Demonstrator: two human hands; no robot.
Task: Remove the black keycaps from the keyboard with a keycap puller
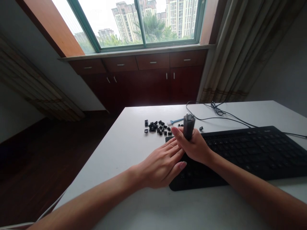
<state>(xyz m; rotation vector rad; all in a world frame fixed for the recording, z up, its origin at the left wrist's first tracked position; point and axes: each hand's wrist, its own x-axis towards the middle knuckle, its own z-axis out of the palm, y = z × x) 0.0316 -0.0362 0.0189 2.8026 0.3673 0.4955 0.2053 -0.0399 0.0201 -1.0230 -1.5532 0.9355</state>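
Note:
A long black keyboard (249, 150) lies across the right side of the white table. Over its left end my left hand (163, 166) is stretched out flat, palm down, its fingertips by my right hand. My right hand (195, 147) is wrapped around a dark grey stick-shaped tool (189, 125) held upright, with a small metal piece at its top. What the lower end of this tool touches is hidden behind my hands. Just beyond them lie several loose black keycaps (159, 128) in a cluster, and a small blue-handled brush (176, 121).
A thin black cable (230, 119) runs along the back right of the white table (115, 150), bundled in one spot. One keycap (200, 128) lies apart, close to the keyboard's back edge. Beyond the table stand dark red cabinets (146, 83) under a window.

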